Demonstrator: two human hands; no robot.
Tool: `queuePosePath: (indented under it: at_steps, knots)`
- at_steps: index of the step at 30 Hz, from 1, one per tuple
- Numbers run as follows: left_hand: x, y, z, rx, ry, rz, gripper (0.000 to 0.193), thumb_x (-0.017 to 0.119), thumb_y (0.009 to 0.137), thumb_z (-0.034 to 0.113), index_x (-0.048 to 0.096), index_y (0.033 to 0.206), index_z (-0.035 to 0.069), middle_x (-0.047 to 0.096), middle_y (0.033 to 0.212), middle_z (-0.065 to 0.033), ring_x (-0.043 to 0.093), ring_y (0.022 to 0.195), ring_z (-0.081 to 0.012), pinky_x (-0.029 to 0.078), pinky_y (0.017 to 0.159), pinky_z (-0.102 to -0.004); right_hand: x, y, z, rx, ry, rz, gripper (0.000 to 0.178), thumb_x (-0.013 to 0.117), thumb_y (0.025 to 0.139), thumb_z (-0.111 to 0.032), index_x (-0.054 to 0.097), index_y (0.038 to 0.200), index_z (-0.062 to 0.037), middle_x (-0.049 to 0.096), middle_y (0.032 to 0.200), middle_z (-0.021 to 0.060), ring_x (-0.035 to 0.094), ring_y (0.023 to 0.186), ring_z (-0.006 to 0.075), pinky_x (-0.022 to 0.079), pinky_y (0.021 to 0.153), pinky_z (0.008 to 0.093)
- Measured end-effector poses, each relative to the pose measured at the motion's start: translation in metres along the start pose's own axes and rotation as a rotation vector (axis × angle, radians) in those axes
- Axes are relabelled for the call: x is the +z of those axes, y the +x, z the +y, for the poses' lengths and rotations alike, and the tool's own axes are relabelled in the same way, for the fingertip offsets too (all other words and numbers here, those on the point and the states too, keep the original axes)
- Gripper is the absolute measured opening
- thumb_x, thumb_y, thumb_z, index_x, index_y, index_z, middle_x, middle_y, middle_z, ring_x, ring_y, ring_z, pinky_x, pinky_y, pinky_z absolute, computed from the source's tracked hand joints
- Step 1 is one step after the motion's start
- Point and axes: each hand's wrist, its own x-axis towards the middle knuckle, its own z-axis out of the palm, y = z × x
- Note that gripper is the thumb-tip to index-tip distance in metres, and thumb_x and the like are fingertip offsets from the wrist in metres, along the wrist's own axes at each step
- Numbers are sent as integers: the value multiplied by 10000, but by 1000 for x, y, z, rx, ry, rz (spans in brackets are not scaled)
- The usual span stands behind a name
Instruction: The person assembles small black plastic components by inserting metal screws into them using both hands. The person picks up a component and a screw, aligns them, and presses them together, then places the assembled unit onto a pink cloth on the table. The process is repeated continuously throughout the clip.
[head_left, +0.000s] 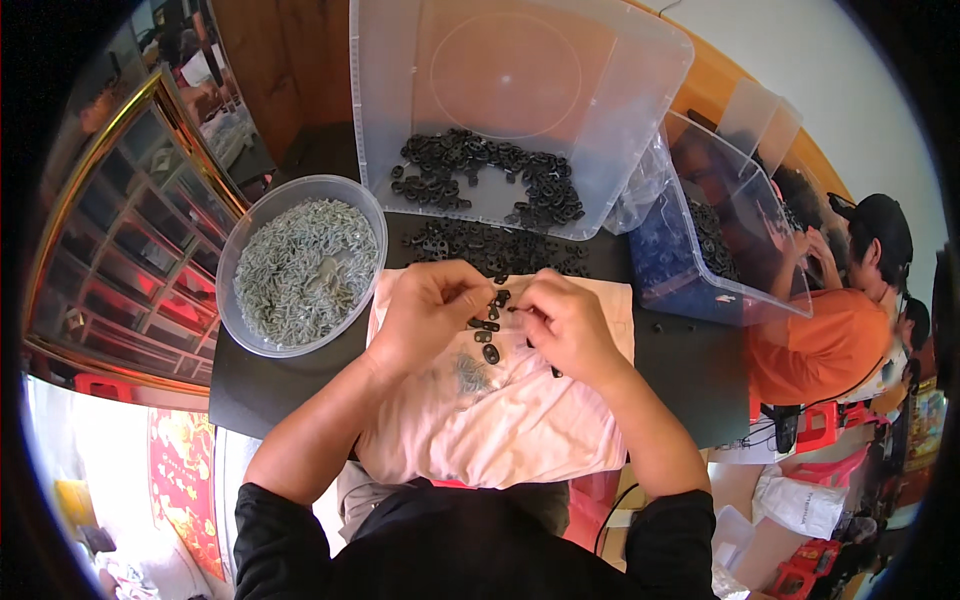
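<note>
Over a pale pink cloth (480, 440), both my hands work close together with bent fingers. My left hand (430, 308) pinches thumb against fingertips beside small black plastic parts (484, 337); whatever it grips is too small to make out. My right hand (568, 325) is also closed in a pinch, its fingertips just right of those parts, and what lies in them is mostly hidden. An oval black part with two holes (491, 354) rests on the cloth below the fingers. Nearer me is a little heap of grey metal screws (472, 375).
At the left stands a round clear tub (228, 262) full of screws. Behind the cloth, black parts (480, 243) are scattered on the dark table (690, 375). A large clear bin (520, 75) lies tipped with more parts; another bin (690, 290) stands right, near a person in orange (830, 340).
</note>
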Motion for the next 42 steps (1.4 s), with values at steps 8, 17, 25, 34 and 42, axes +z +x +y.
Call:
queuePosePath:
  at_steps: [8, 17, 25, 34, 42]
  knots:
    - [39, -12, -8, 382, 900, -55, 77, 652, 689, 94, 621, 742, 50, 554, 782, -96, 578, 715, -272, 475, 620, -371, -23, -2, 6, 327, 598, 50, 102, 589, 817, 44, 586, 916, 22, 603, 732, 28, 551, 587, 52, 473, 518, 193]
    - [51, -6, -12, 434, 986, -22, 63, 598, 701, 56, 571, 754, 33, 526, 779, -100, 575, 760, -275, 481, 615, -372, -25, -4, -4, 390, 802, 29, 100, 594, 825, 28, 603, 923, 46, 633, 755, 81, 606, 619, 101, 511, 527, 222]
    - [32, -7, -5, -29, 34, -67, 54, 600, 842, 13, 563, 881, 6, 603, 749, -41, 544, 650, -77, 440, 572, -211, -28, -4, -6, 471, 893, 18, 72, 568, 860, -32, 574, 865, 40, 619, 756, 94, 602, 605, 120, 519, 521, 236]
    - [26, -9, -4, -173, -413, -115, 44, 567, 882, 45, 552, 912, 15, 573, 761, -11, 518, 624, -52, 433, 564, -192, -20, -7, -15, 401, 940, -22, 99, 536, 898, -94, 513, 862, -5, 548, 730, 24, 526, 582, 64, 463, 500, 205]
    - [28, -12, -1, -155, -481, -89, 64, 522, 912, 68, 542, 924, 8, 566, 773, -14, 496, 628, -52, 422, 572, -195, -8, -12, -22, 343, 839, -6, 108, 553, 889, -80, 493, 825, -18, 500, 697, 0, 468, 547, 36, 406, 480, 186]
